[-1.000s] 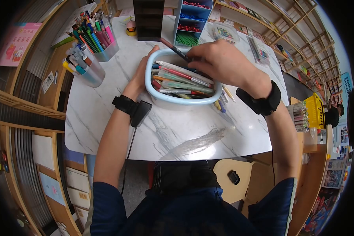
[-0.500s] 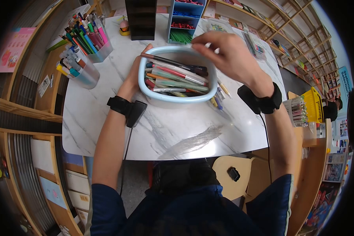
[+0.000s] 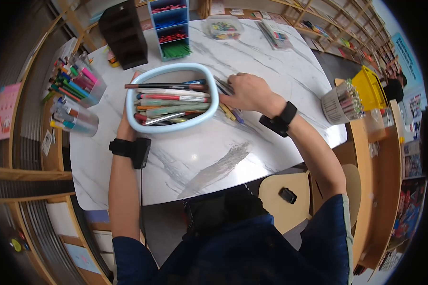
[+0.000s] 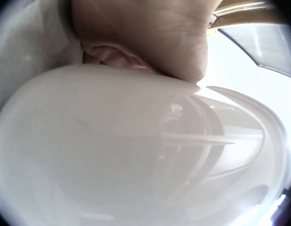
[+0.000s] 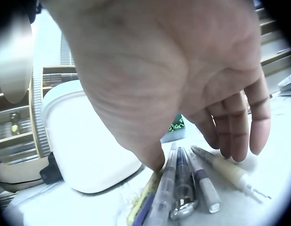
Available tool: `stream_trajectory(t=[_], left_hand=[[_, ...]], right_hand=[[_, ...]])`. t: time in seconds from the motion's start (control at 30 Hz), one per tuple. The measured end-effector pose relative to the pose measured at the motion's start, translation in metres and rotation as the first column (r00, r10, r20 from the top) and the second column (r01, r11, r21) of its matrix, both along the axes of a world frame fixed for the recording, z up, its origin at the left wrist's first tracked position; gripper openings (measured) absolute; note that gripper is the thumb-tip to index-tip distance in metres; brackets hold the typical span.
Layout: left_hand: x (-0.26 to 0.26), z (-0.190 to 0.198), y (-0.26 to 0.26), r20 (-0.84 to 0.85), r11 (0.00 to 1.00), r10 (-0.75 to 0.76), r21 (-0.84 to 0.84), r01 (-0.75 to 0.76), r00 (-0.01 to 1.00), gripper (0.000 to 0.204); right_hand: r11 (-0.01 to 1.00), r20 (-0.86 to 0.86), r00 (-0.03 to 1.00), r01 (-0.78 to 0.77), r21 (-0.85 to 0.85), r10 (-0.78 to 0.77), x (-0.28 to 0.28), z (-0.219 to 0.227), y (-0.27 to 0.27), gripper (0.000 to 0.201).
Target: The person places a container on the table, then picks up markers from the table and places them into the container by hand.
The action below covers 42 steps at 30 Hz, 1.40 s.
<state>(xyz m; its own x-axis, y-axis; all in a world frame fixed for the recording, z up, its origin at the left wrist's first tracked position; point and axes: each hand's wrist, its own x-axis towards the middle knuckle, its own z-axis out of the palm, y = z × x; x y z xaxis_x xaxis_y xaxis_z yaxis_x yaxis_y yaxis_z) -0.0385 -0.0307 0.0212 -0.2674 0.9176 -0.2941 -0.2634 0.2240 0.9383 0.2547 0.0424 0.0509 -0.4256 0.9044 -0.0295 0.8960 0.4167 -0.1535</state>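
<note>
A white plastic box [image 5: 91, 141] with a pale blue rim [image 3: 175, 129] holds several pens and markers. On top lies a long dark brown pen [image 3: 150, 86], one end over the left rim. My left hand [image 4: 145, 37] lies against the box's left wall, its fingers mostly hidden. Right of the box, my right hand [image 3: 252, 92] reaches down over loose pens, fingers spread apart from the thumb. Under it in the right wrist view lie a clear pen with a silver end [image 5: 184, 188], a white pen [image 5: 204, 183], a cream-barrelled pen [image 5: 230, 172] and a yellow one [image 5: 144, 200].
Two clear cups of pens and markers [image 3: 92, 92] [image 3: 83, 124] stand at the table's left. Behind the box are a black organizer [image 3: 123, 35] and a blue compartment rack [image 3: 169, 31]. A clear tub [image 3: 225, 28] sits farther back. A pen-filled white basket [image 3: 335, 107] is at the right.
The right hand let go of the dark brown pen, which now lies across the box, and moved down to the loose pens beside it. The left hand stays at the box. The head view turned.
</note>
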Motion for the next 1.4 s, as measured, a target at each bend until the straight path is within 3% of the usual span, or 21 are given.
stream_trajectory(t=[0.1, 0.17, 0.2, 0.27, 0.43, 0.6, 0.67, 0.8, 1.0, 1.07, 1.1, 1.17, 1.2, 1.27, 1.3, 1.37, 1.4], left_hand=[[-0.015, -0.022, 0.004, -0.048, 0.999, -0.039, 0.027, 0.04, 0.998, 0.042], [-0.029, -0.038, 0.01, -0.116, 0.997, -0.028, -0.08, 0.019, 0.993, 0.043], [-0.049, -0.066, 0.015, -0.176, 0.994, -0.091, 0.04, 0.1, 0.98, 0.041], [-0.073, -0.091, 0.02, -0.217, 0.989, -0.129, 0.041, 0.141, 0.968, 0.041], [-0.092, -0.115, 0.025, -0.209, 0.978, -0.142, 0.122, 0.17, 0.968, 0.04], [-0.088, -0.111, 0.024, -0.215, 0.984, -0.133, 0.088, 0.155, 0.968, 0.04], [-0.086, -0.108, 0.024, -0.208, 0.987, -0.126, 0.071, 0.143, 0.97, 0.04], [-0.078, -0.099, 0.022, -0.193, 0.992, -0.11, 0.04, 0.119, 0.975, 0.04], [-0.059, -0.078, 0.017, -0.16, 0.998, -0.058, -0.003, 0.059, 0.985, 0.041], [-0.047, -0.063, 0.015, -0.132, 0.998, -0.048, -0.039, 0.043, 0.99, 0.043], [-0.039, -0.054, 0.013, -0.129, 0.999, -0.04, -0.039, 0.035, 0.991, 0.043], [-0.03, -0.042, 0.01, -0.108, 0.999, -0.034, -0.037, 0.03, 0.994, 0.045], [-0.029, -0.04, 0.009, -0.105, 0.999, -0.029, -0.036, 0.025, 0.994, 0.045], [-0.029, -0.037, 0.007, -0.108, 0.998, -0.06, -0.034, 0.057, 0.992, 0.05], [-0.028, -0.037, 0.007, -0.111, 0.997, -0.079, -0.033, 0.075, 0.991, 0.052], [-0.026, -0.036, 0.006, -0.096, 0.996, -0.087, 0.01, 0.089, 0.992, 0.053], [-0.024, -0.035, 0.007, -0.081, 0.993, -0.097, 0.054, 0.101, 0.992, 0.054]], right_hand=[[0.998, -0.009, 1.0, -0.028, -0.048, 0.027, 0.001, -0.007, 0.007, 0.048], [0.998, -0.021, 0.999, -0.042, -0.035, 0.042, 0.002, -0.006, 0.006, 0.045], [0.999, -0.027, 0.999, -0.031, -0.04, 0.03, 0.002, -0.006, 0.005, 0.045], [1.0, -0.026, 1.0, 0.004, -0.025, -0.005, 0.003, -0.006, 0.004, 0.047], [0.999, -0.05, 0.999, -0.011, -0.049, 0.009, 0.011, -0.022, 0.019, 0.048], [0.993, -0.083, 0.996, -0.045, -0.107, 0.037, 0.013, -0.021, 0.022, 0.043], [0.996, -0.045, 0.995, -0.088, -0.028, 0.087, 0.012, -0.023, 0.017, 0.04], [0.998, 0.04, 0.998, -0.047, -0.047, 0.049, 0.006, -0.015, 0.011, 0.04], [0.997, -0.165, 0.986, -0.001, -0.079, -0.012, 0.022, -0.016, 0.023, 0.04], [0.988, -0.444, 0.891, 0.028, -0.151, -0.093, 0.03, -0.017, 0.027, 0.037], [0.988, -0.441, 0.893, 0.021, -0.151, -0.086, 0.031, -0.012, 0.025, 0.037], [0.942, -0.676, 0.683, 0.053, -0.332, -0.277, 0.032, -0.002, 0.02, 0.038], [0.942, -0.674, 0.686, 0.049, -0.332, -0.273, 0.034, -0.004, 0.022, 0.038], [0.963, -0.886, 0.4, -0.026, -0.267, -0.235, 0.038, -0.013, 0.026, 0.042], [0.963, -0.886, 0.401, -0.027, -0.267, -0.234, 0.038, -0.017, 0.029, 0.042], [0.981, -0.944, 0.277, -0.023, -0.193, -0.179, 0.039, -0.024, 0.033, 0.041], [0.981, -0.944, 0.278, -0.023, -0.193, -0.179, 0.04, -0.026, 0.032, 0.041]])
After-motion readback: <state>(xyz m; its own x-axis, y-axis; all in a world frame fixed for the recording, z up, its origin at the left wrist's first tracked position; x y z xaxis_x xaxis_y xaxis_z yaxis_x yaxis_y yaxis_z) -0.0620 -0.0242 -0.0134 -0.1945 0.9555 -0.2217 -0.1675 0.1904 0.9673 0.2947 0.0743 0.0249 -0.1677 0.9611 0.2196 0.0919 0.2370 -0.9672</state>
